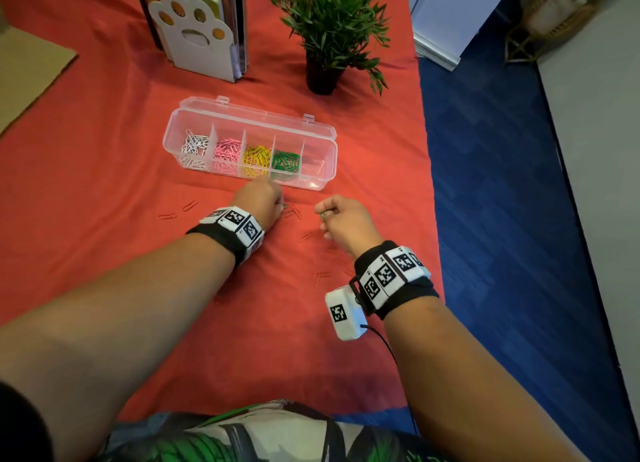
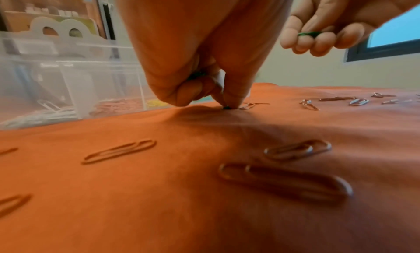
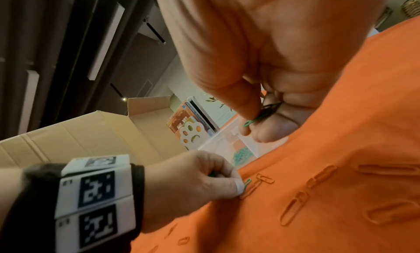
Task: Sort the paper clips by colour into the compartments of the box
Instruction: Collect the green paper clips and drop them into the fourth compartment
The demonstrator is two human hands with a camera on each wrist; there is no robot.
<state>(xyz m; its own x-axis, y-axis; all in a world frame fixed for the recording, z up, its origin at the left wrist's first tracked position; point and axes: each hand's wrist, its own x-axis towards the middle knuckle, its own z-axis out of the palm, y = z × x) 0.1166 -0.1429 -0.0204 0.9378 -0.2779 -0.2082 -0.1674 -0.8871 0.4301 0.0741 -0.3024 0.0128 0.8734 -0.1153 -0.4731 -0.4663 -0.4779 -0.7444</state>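
Both hands pinch green clips: left hand (image 1: 258,201) at a green clip (image 3: 247,182) on the worktop (image 1: 104,184), right hand (image 1: 346,219) holding a green clip bunch (image 3: 261,115) aloft.

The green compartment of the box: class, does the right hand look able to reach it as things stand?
Probably yes: the box lies open, and nothing stands between the right hand and the green compartment.
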